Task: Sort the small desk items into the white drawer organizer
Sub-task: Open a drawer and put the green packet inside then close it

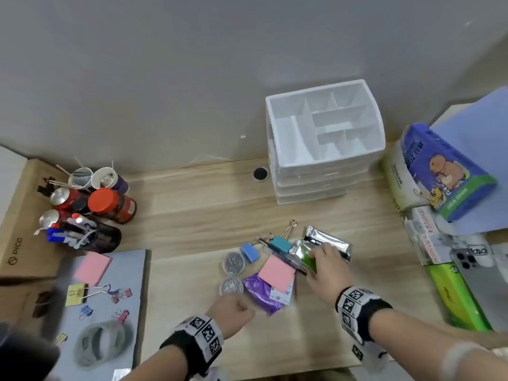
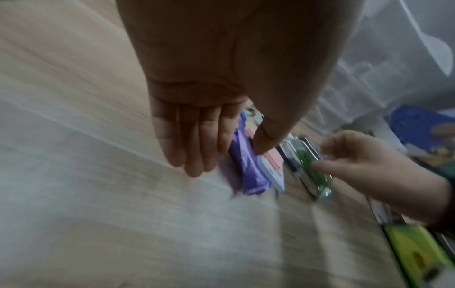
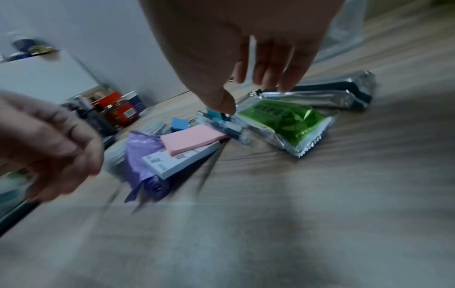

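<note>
Head view: R hand (image 1: pixel 325 266) hung over the green foil packet (image 1: pixel 308 258), fingers spread and relaxed, prob. lining up a grab; contact unclear. L hand (image 1: pixel 233 307) loosely curled, holding nothing, near the purple bag (image 1: pixel 261 294). Items sat clustered on desk (image 1: pixel 192 215), well apart from the white drawer organizer (image 1: pixel 324 133), compartments bare.

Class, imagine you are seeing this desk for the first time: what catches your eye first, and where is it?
The white organizer stands at the back of the desk by the wall, its top compartments bare. In front of it lies a bright heap: a green packet under the right hand, a pink pad and a purple bag. The left hand hovers near the bag, holding nothing.
</note>
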Demonstrator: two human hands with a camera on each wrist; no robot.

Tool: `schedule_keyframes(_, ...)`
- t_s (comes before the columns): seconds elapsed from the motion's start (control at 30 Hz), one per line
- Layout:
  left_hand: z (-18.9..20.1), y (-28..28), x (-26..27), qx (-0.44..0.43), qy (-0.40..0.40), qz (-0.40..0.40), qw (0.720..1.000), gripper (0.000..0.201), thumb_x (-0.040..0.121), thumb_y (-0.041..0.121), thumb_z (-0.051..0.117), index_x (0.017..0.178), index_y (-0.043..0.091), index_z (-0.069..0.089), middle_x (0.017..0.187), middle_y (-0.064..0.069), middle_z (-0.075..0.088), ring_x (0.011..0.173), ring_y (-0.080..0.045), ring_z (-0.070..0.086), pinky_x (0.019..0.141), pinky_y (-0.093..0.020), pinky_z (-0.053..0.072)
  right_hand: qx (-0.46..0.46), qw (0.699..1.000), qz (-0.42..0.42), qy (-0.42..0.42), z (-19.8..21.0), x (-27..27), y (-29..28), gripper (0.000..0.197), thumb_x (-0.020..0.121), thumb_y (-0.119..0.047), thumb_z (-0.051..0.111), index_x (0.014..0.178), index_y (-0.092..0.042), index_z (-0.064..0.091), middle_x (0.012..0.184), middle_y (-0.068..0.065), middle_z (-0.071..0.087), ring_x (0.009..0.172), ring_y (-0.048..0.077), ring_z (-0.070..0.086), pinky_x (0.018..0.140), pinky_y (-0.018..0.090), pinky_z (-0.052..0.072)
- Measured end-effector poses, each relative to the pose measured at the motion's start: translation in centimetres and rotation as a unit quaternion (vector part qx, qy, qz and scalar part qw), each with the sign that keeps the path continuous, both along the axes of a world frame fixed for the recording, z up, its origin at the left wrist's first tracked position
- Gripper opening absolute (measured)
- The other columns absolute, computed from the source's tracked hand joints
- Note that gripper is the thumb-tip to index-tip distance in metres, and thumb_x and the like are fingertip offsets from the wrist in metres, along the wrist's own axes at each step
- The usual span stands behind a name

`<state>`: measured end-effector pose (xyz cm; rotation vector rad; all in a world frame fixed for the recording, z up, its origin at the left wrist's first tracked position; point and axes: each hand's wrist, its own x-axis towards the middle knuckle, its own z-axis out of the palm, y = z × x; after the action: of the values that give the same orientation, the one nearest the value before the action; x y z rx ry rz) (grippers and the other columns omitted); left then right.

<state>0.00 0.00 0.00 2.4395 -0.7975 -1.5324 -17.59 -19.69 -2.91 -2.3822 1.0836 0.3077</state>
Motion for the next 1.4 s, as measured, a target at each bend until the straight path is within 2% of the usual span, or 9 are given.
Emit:
schedule_keyframes(0.13,0.1,-2.4,-1.9,0.046,0.036,-0.105,0.993,0.03,0.081,0.033,0.056,0.058,0.02,0.042,0.062,-0.006,0.049,0.059,-0.018,0.048,0.06,-0.027,0.04,0.006,0.997,-0.074,0.01,-1.1,-0.7,-1.2,0.054,0.077,-0.042,0.076,0.115,-0.013,0.052,0.127,0.009,0.048,0.118,0.029,0.046,0.101,0.039,0.042)
schedule_keyframes(0.3,0.2,-3.9,-2.4,0.041,0.037,-0.13,0.99,0.02,0.079,0.036,0.056,0.073,0.017,0.052,0.072,-0.005,0.057,0.064,-0.018,0.052,0.066,-0.031,0.045,0.06,0.997,-0.036,0.031,-1.5,-1.6,-1.4,0.058,0.081,-0.052,0.067,0.122,-0.017,0.046,0.125,0.007,0.053,0.113,0.026,0.052,0.089,0.036,0.046)
schedule_keyframes(0.5,1.4,-8.9,-1.3,-0.053,-0.008,-0.105,0.993,0.015,0.086,0.028,0.062,0.085,0.014,0.066,0.074,0.003,0.062,0.064,-0.009,0.055,0.056,-0.019,0.041,0.075,0.995,-0.057,0.013,-0.1,-2.7,-3.3,0.049,0.076,-0.026,0.067,0.118,-0.013,0.047,0.124,0.009,0.044,0.095,0.03,0.061,0.072,0.033,0.045)
schedule_keyframes(0.7,0.7,-15.7,0.2,-0.114,0.045,0.145,0.982,0.016,0.086,0.007,0.056,0.101,0.003,0.062,0.07,-0.007,0.063,0.048,-0.015,0.054,0.048,-0.023,0.041,0.002,0.998,-0.043,0.035,-0.4,-1.3,-7.5,0.065,0.072,-0.038,0.068,0.13,-0.025,0.042,0.121,0.002,0.054,0.094,0.028,0.065,0.081,0.037,0.049)
schedule_keyframes(0.83,-0.7,-20.3,1.0,-0.111,0.183,0.37,0.904,0.037,0.089,0.0,0.063,0.122,-0.002,0.048,0.079,-0.016,0.06,0.055,-0.021,0.058,0.046,-0.026,0.047,0.0,0.997,-0.026,0.066,-1.7,-0.8,-8.6,0.054,0.074,-0.037,0.072,0.123,-0.027,0.053,0.117,0.001,0.057,0.099,0.025,0.062,0.084,0.037,0.046)
schedule_keyframes(0.97,-2.0,-23.4,1.1,-0.105,0.306,0.487,0.811,0.012,0.095,0.008,0.061,0.1,-0.002,0.058,0.091,-0.013,0.064,0.076,-0.021,0.066,0.062,-0.029,0.054,0.025,0.996,-0.06,0.057,-2.0,-1.9,-8.7,0.047,0.07,-0.048,0.072,0.111,-0.026,0.059,0.108,0.0,0.052,0.095,0.025,0.061,0.083,0.037,0.047)
schedule_keyframes(1.1,-2.8,-25.7,0.1,-0.121,0.407,0.537,0.729,0.013,0.095,0.011,0.061,0.103,0.002,0.057,0.103,-0.014,0.066,0.093,-0.021,0.065,0.073,-0.031,0.054,0.097,0.983,-0.154,-0.009,-1.6,-4.0,-8.8,0.044,0.062,-0.056,0.069,0.092,-0.027,0.054,0.096,-0.006,0.052,0.083,0.024,0.063,0.072,0.037,0.052)
schedule_keyframes(1.23,-3.2,-27.0,-1.9,-0.145,0.451,0.564,0.676,0.011,0.093,0.009,0.064,0.1,0.001,0.06,0.11,-0.017,0.068,0.118,-0.027,0.061,0.1,-0.035,0.051,0.145,0.96,-0.235,-0.042,-1.2,-5.4,-9.6,0.039,0.062,-0.054,0.069,0.078,-0.025,0.049,0.067,-0.004,0.064,0.057,0.014,0.064,0.058,0.033,0.053)
schedule_keyframes(1.4,-3.5,-28.3,-2.3,-0.191,0.452,0.605,0.627,0.011,0.089,0.003,0.067,0.097,0.003,0.061,0.109,-0.017,0.07,0.119,-0.029,0.062,0.104,-0.036,0.049,0.161,0.953,-0.247,-0.068,-0.5,-5.9,-10.2,0.032,0.065,-0.048,0.072,0.076,-0.028,0.05,0.064,-0.003,0.064,0.056,0.011,0.062,0.053,0.027,0.043)
